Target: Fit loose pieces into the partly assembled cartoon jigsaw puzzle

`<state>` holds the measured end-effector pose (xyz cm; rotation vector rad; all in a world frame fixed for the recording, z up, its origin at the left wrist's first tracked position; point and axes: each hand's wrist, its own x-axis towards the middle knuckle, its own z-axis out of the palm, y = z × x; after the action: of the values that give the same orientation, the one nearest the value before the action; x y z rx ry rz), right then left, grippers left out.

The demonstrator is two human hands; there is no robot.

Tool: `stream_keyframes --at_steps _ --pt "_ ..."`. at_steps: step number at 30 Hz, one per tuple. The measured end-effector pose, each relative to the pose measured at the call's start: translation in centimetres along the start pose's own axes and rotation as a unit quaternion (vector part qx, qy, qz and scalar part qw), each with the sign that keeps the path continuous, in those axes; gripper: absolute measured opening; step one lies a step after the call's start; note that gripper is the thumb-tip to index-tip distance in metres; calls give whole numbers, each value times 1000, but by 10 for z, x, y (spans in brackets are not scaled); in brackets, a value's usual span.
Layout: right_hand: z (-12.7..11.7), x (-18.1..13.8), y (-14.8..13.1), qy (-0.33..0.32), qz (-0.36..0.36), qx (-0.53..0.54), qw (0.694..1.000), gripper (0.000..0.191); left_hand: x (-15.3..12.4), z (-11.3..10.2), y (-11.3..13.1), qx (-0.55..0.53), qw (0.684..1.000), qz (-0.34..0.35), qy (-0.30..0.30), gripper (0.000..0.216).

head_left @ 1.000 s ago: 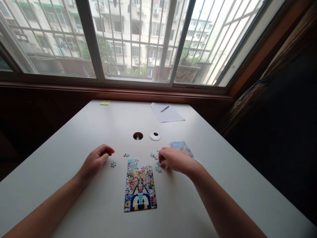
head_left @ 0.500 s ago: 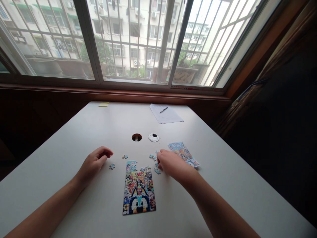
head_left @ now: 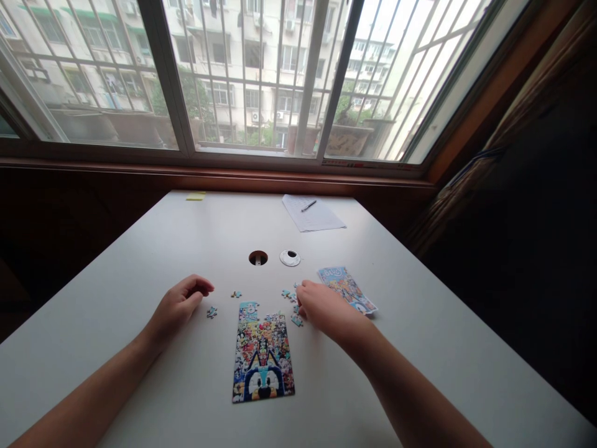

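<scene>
A partly assembled jigsaw puzzle (head_left: 263, 361) lies flat on the white table, a dog face at its near end and a gap along its far edge. My left hand (head_left: 180, 305) rests to its left, fingers loosely curled, thumb apart, nothing in them. Close to that hand are one loose puzzle piece (head_left: 211, 312) and another piece (head_left: 236, 294) farther right. My right hand (head_left: 326, 306) bends its closed fingers down among several loose pieces (head_left: 296, 320) right of the puzzle. Its fingertips are partly hidden, so what they grip cannot be made out.
Beyond my right hand lies a printed picture sheet (head_left: 347, 289). Farther back are a round cable hole (head_left: 258, 258), its loose cover (head_left: 290, 257), papers (head_left: 317, 219) with a pen (head_left: 308, 206), and a yellow note (head_left: 196, 196). A barred window stands behind the table.
The whole view has shifted very slightly. Both hands, the puzzle and the loose pieces otherwise keep their places.
</scene>
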<state>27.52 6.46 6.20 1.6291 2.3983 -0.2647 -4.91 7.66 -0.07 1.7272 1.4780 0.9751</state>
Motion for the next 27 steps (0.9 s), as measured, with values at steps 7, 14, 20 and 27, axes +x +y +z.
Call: stream_keyframes --at_steps 7,14,20,27 --pt "1 -2 1 2 1 -1 1000 18 -1 0 -1 0 1000 -3 0 24" --pt "-2 -4 -2 2 1 -1 1000 20 -1 -1 1 8 1000 -7 -3 25" --pt "0 -4 0 8 -14 -15 1000 20 -1 -1 0 5 1000 -8 -3 25" --pt "5 -3 4 15 -24 -20 999 20 0 -1 -2 -6 1000 -11 -9 23"
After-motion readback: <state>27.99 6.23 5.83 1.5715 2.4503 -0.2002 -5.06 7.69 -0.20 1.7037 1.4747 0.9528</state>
